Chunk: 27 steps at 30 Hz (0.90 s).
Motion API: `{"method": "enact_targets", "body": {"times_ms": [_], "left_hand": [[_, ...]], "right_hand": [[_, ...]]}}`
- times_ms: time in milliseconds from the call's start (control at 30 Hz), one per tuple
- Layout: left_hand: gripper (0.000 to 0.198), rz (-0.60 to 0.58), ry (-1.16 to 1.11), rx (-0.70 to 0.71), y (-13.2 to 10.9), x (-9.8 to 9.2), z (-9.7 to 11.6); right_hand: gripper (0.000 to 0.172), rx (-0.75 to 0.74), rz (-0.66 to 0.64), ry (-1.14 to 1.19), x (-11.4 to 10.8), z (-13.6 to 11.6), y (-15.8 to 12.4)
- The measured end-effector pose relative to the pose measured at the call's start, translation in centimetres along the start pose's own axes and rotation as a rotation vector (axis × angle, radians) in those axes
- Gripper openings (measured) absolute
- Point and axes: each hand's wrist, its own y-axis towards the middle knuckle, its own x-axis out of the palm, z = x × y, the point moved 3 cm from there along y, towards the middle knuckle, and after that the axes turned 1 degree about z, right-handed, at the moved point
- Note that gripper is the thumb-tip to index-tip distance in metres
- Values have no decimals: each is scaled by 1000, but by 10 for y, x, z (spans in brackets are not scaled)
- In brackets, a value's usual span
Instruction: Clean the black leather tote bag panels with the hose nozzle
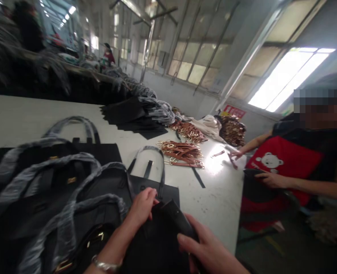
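Note:
A black handbag (171, 190) with plastic-wrapped handles lies before me on the white table. Over its upper edge is my left hand (142, 205), its fingers curled together against the black material; the fingertips are partly hidden. My right hand (204, 243) is closed, thumb on top, around a stiff black leather-like piece (177, 217) with a small hole or stud near its end. Whether that piece belongs to the handbag I cannot tell. More black handbags (100, 152) with wrapped handles and gold-coloured fittings lie to the left of my hands.
Brown straps with gold clasps (182, 154) lie in bundles beyond the handbag. Black sheets (125, 112) are stacked farther back. A loose black strip (198, 177) lies on the white table (220, 198). At the right, a co-worker in a red apron (288, 156) handles a dark piece.

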Motion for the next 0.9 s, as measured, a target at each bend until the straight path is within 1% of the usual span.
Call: {"method": "enact_targets", "body": {"times_ms": [67,100,167,233,267,333,400,433,500,533,567,600,633,700,733,800,833,867,900], "left_hand": [[22,-16,-74,-57,3,-1,-3],[22,-30,-101,-78,3,-2,-4],[30,-63,-138,-95,2,-1,-5],[37,-102,-149,-68,1,0,-5],[40,-115,-153,-53,0,1,-6],[45,-131,-170,-28,1,2,-7],[48,-131,-194,-11,2,3,-10],[50,-141,-203,-5,3,4,-11],[55,-182,-202,12,6,6,-16],[58,-208,-189,22,8,6,-18],[61,-231,-169,30,10,7,-21],[63,-245,-142,39,12,8,-23],[66,-258,-109,48,14,9,-25],[64,-228,-5,103,14,9,-23],[60,-181,77,159,11,9,-19],[51,-69,304,327,-1,11,-8],[48,-34,432,411,-8,14,-2],[46,-33,548,480,-14,18,3],[44,-54,644,518,-18,23,7]], "right_hand": [[42,18,-77,-33,3,5,10],[42,22,-112,-51,4,7,14],[38,26,-154,-74,5,8,23],[31,43,-192,-84,6,5,31],[28,47,-198,-81,5,3,35],[27,38,-167,-59,1,-1,41],[26,34,-137,-26,-3,-2,42],[25,44,-147,-13,-5,-2,40],[23,64,-188,-3,-5,0,36],[25,68,-203,-5,-4,1,35],[26,57,-186,-15,-4,2,35],[26,55,-172,-17,-5,2,37],[26,57,-130,-23,-8,1,40],[25,69,-66,-39,-16,-2,46],[26,80,-45,-44,-23,-3,48],[27,109,-28,-48,-37,-5,49],[28,122,-11,-55,-46,-4,50],[28,137,3,-65,-55,-3,51],[28,153,12,-76,-64,-1,53]]}}
